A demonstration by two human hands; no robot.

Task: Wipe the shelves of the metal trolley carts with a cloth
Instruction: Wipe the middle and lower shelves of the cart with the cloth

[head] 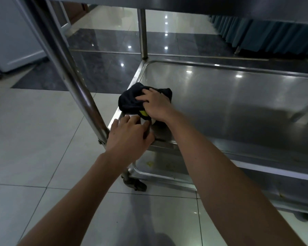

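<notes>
While two hands work, one cloth [132, 100], three shelves.

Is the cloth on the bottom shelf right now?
No, the dark cloth lies on the middle shelf under the right hand.

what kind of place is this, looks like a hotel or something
Probably a hotel or banquet hall service area. A stainless steel trolley stands on glossy polished floor tiles, and a table with a pleated teal skirt sits behind it, the sort used for catered events.
</notes>
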